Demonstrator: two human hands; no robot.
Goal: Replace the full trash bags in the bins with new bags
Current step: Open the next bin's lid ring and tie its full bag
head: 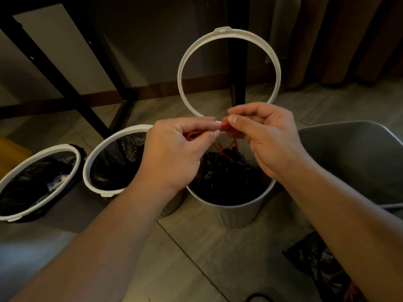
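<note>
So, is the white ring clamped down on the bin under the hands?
No, the white ring stands flipped up above the bin.

Left hand (174,153) and right hand (268,140) are both pinching the red drawstring (225,127) above the white bin (231,212), which is holding a cinched black bag (226,175). White ring (181,68) is standing upright behind the hands. Two lined bins (86,168) are sitting on the floor to its left.

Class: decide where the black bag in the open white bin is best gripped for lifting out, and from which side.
Probably by the red drawstrings at its gathered neck, coming from straight above: the bag sits sunk inside the bin, walls all round, and the ring stands raised behind, leaving the top open.
</note>
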